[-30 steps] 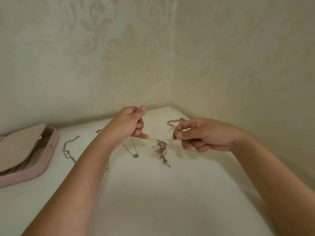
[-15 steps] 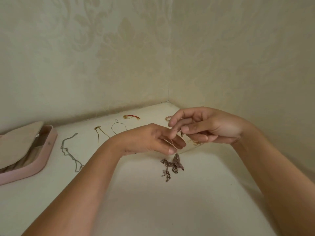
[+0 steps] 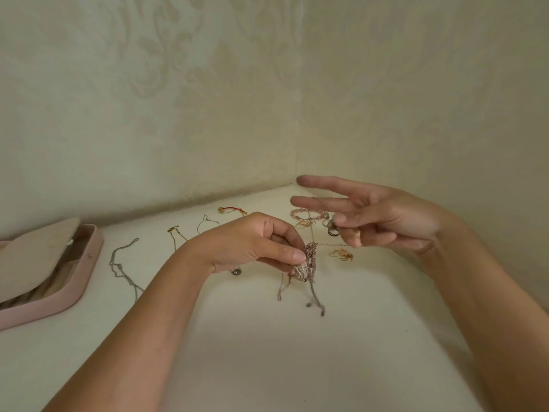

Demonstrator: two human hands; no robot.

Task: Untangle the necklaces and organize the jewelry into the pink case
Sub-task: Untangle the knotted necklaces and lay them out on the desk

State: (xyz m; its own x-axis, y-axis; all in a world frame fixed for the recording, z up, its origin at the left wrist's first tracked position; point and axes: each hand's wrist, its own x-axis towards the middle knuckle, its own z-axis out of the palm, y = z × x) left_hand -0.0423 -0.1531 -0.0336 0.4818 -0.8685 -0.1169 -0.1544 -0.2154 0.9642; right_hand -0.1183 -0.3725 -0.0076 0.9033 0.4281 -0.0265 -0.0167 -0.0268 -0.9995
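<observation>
At the centre of the frame, the left hand [image 3: 255,243] pinches a knot of necklaces [image 3: 309,263] between thumb and fingertips. Just to its right, the right hand [image 3: 386,223] pinches a thin chain [image 3: 329,244] stretched from the knot, with two fingers held straight. Behind them lie a bead bracelet [image 3: 306,214] and a red bracelet [image 3: 230,209]. A silver chain [image 3: 121,263] lies at centre left, and the pink case [image 3: 59,304] sits open at the left edge.

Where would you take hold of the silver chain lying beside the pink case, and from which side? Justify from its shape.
Pinch the silver chain at its far end, from above. It lies flat on the table as one long strand, so lifting an end should let it hang straight.
</observation>
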